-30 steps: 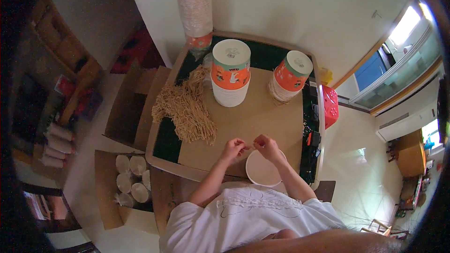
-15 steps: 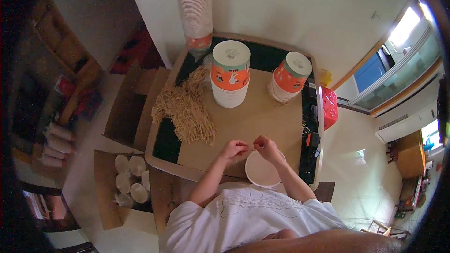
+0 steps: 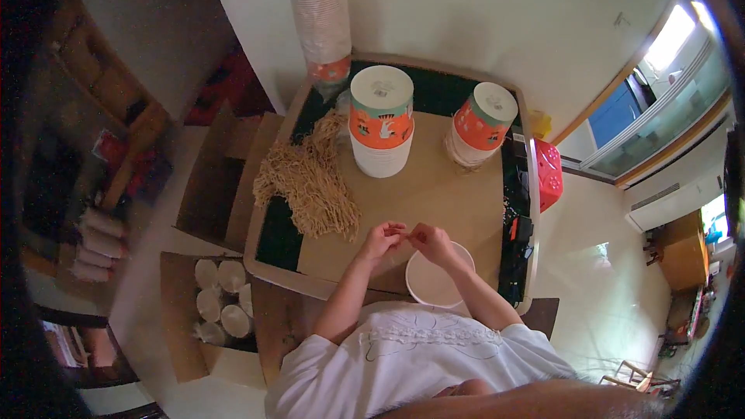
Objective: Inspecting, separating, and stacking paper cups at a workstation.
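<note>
My left hand [image 3: 385,240] and my right hand [image 3: 431,241] meet above the near part of the cardboard sheet, fingertips pinched close together. Whatever lies between the fingers is too small to make out. Under my right wrist sits a round white paper bucket [image 3: 431,282], partly covered by the forearm. A bundle of tan paper strings [image 3: 310,186] spreads over the left side of the table. Farther back, an orange and green paper bucket [image 3: 381,120] stands upside down over a stack of white ones. A similar shorter stack [image 3: 486,120] is at the right, with tan string around its lower part.
A tall wrapped stack of cups [image 3: 321,23] stands at the table's back left corner. Small black and orange items [image 3: 520,229] line the right edge. On the floor at left are a cardboard box [image 3: 182,326] holding several wrapped cup stacks and another open box [image 3: 213,186].
My right hand has moved slightly left and my left hand slightly up, so the fingertips now meet. The buckets and string bundle have stayed in place on the table.
</note>
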The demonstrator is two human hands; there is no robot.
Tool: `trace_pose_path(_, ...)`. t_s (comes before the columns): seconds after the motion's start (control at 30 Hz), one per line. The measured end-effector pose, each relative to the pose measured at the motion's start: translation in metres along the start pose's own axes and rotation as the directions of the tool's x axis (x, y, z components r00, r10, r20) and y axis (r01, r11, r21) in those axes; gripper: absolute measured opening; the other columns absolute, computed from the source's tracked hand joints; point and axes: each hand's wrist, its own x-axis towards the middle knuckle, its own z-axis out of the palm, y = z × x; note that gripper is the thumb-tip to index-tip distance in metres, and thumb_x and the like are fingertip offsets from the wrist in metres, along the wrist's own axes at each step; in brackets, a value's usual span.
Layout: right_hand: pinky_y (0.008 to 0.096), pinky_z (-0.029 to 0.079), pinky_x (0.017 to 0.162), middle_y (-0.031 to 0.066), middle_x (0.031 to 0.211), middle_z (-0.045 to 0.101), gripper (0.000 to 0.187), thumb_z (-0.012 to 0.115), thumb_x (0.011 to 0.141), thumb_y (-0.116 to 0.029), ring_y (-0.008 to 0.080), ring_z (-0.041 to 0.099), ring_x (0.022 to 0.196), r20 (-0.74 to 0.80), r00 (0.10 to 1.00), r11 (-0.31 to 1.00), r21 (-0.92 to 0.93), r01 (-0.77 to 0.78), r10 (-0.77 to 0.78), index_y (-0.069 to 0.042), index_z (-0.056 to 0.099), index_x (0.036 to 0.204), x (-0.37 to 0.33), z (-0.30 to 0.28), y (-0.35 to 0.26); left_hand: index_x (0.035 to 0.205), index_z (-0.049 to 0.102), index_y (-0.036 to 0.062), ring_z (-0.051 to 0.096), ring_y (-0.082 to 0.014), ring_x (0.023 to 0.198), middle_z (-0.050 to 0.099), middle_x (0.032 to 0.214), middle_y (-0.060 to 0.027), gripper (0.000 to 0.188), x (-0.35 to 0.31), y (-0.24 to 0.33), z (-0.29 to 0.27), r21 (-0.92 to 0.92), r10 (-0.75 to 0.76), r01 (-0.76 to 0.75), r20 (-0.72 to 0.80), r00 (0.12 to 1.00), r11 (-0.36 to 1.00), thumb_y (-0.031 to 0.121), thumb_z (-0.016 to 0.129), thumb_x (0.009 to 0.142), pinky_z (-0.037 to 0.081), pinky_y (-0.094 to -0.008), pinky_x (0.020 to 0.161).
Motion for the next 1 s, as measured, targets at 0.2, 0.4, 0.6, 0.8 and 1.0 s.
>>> trace_pose_path(0.2, 0.0294, 0.044, 0.05, 0.0086, 0.059, 0.058, 0.012, 0.06, 0.074, -0.016, 0.016, 0.055, 0.052, -0.068, 0.997, 1.0, -0.001, 0.024, -0.024, -0.005, 0.059, 0.077, -0.003, -0.002, -0.005, 0.097, 0.057, 0.006, 0.053, -0.0066, 0.064, 0.06, 0.081, -0.0011, 0.02, -0.001, 0.004, 0.004, 0.045, 0.02, -0.02, -0.003, 1.0, 0.999, 0.005, 0.058, 0.078, 0.042, -0.0186, 0.055)
trace_pose_path(0.4, 0.03, 0.044, 0.05, 0.0092, 0.058, 0.057, 0.014, 0.061, 0.073, -0.017, 0.0172, 0.055, 0.051, -0.095, 0.993, 0.998, 0.003, 0.065, -0.064, -0.004, 0.057, 0.077, -0.007, -0.001, -0.008, 0.088, 0.061, 0.0064, 0.049, -0.0053, 0.057, 0.061, 0.074, 0.0007, 0.012, -0.003, 0.011, 0.013, 0.238, 0.026, -0.013, -0.052, 0.998, 0.971, 0.014, 0.062, 0.078, 0.039, -0.0194, 0.05)
trace_pose_path(0.6, 0.03, 0.044, 0.05, 0.0098, 0.059, 0.057, 0.015, 0.063, 0.072, -0.015, 0.0178, 0.055, 0.052, -0.136, 0.987, 0.997, -0.008, 0.08, -0.08, -0.002, 0.054, 0.073, -0.007, 0.005, 0.0, 0.085, 0.061, 0.0066, 0.049, -0.0053, 0.055, 0.06, 0.07, 0.0006, 0.009, 0.005, -0.003, 0.012, 0.199, 0.088, -0.069, -0.09, 0.992, 0.978, 0.014, 0.06, 0.079, 0.038, -0.0198, 0.047)
trace_pose_path(0.8, 0.0293, 0.044, 0.05, 0.0099, 0.06, 0.057, 0.019, 0.064, 0.072, -0.017, 0.0175, 0.056, 0.052, -0.138, 0.988, 0.998, -0.01, 0.067, -0.067, -0.001, 0.054, 0.072, -0.007, 0.004, -0.001, 0.083, 0.06, 0.0067, 0.049, -0.0027, 0.057, 0.06, 0.069, 0.0015, 0.008, 0.005, -0.008, 0.013, 0.194, 0.088, -0.074, -0.065, 0.994, 0.978, 0.014, 0.058, 0.081, 0.039, -0.0171, 0.048)
trace_pose_path(1.0, 0.0409, 0.046, 0.056, 0.0163, 0.067, 0.059, 0.018, 0.058, 0.075, -0.024, 0.0343, 0.058, 0.064, -0.095, 0.995, 0.999, -0.046, 0.007, -0.011, -0.006, 0.056, 0.072, -0.007, 0.006, 0.001, 0.078, 0.055, 0.0045, 0.056, -0.0187, 0.061, 0.059, 0.071, -0.0058, 0.005, 0.005, -0.015, 0.022, 0.542, 0.537, -0.39, -0.14, 0.832, 0.744, 0.009, 0.054, 0.08, 0.045, -0.0293, 0.054)
